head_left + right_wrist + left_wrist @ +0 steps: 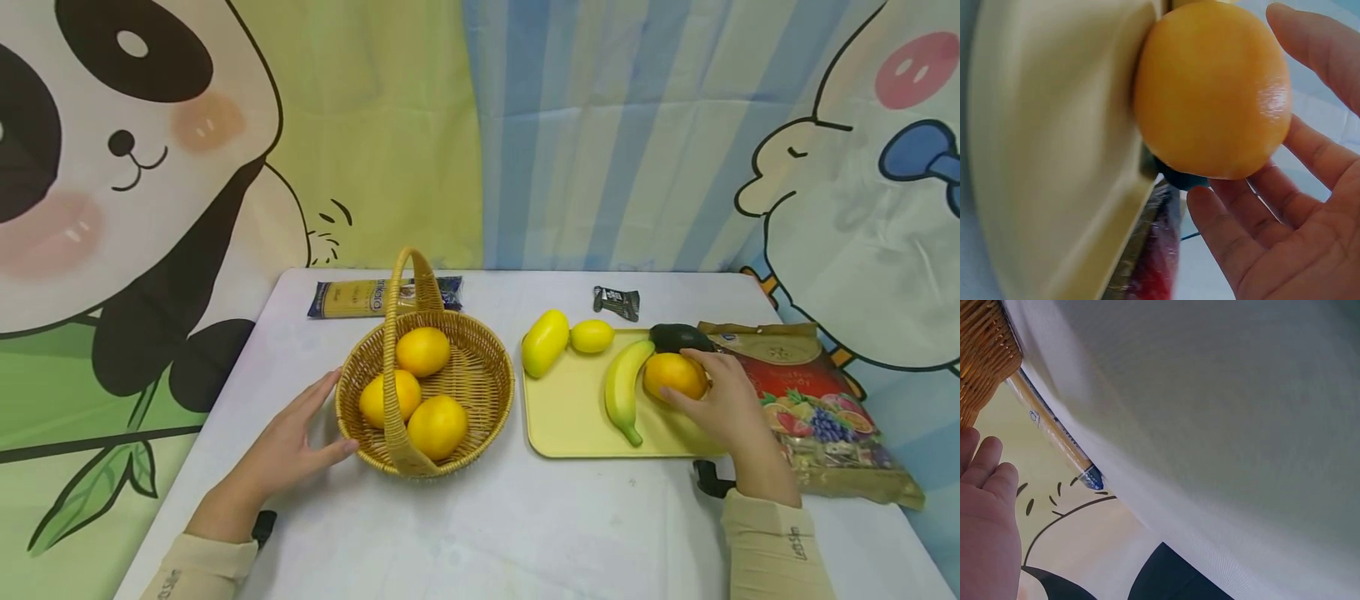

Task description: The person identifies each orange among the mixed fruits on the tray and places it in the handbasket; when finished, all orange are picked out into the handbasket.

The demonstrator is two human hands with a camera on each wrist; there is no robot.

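Observation:
My right hand (723,400) is around an orange (675,376) on the pale yellow tray (573,433), thumb on the near side and fingers on the far side. In the right wrist view, the orange (1213,90) sits against the tray (1054,150), with the fingers along its edge and the thumb tip close to it. A banana (624,392) lies to its left. My left hand (281,450) is beside the wicker basket (487,379), fingers extended, fingertips right at its left side. Three similar oranges (437,427) lie in the basket, under its upright handle.
A long yellow fruit (545,343), a lemon (592,336) and a dark green fruit (678,337) lie along the tray's far edge. A candy bag (817,408) borders the tray on the right. A pasta packet (348,298) and a small black packet (617,302) lie farther back.

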